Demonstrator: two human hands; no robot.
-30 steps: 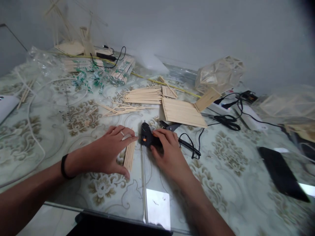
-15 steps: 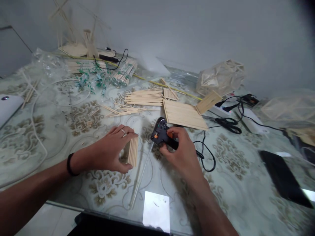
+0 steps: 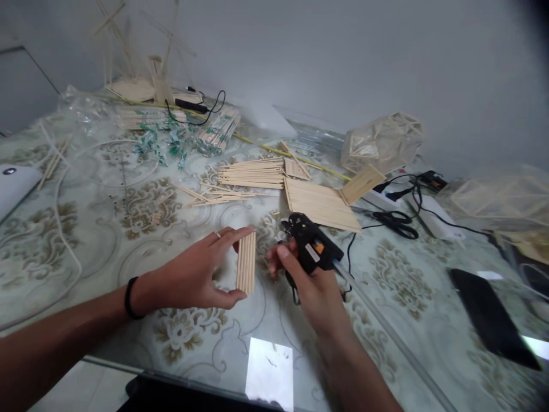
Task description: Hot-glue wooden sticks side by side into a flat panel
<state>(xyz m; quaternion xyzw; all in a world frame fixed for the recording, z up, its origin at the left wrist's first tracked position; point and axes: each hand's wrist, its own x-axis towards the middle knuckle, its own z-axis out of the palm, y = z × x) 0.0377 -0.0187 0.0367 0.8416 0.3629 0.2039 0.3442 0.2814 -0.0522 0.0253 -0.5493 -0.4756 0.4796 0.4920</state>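
Note:
My left hand [image 3: 195, 272] grips a small panel of wooden sticks [image 3: 246, 263] laid side by side, thumb at its lower end and fingers at its upper end. To the right, my right hand [image 3: 311, 280] is closed around a black hot glue gun [image 3: 312, 243], whose nozzle end points up and to the left. From the gun's rear a long clear glue stick [image 3: 394, 335] runs down to the right. Just beyond the gun lies a larger flat wooden panel [image 3: 317, 203] with a smaller piece [image 3: 362, 184] standing at its right edge.
Loose wooden sticks [image 3: 253, 173] lie in the middle of the glass-topped table. Scissors [image 3: 397, 222], a power strip [image 3: 380, 197] and a dark phone [image 3: 493, 317] are on the right. Wrapped stick packs [image 3: 218, 130] and a stick-built model [image 3: 131, 88] stand at the back.
My right hand has turned the glue gun, so its glue stick swings from lower left to lower right. My left hand has moved slightly right with the small stick panel, now tilted more upright.

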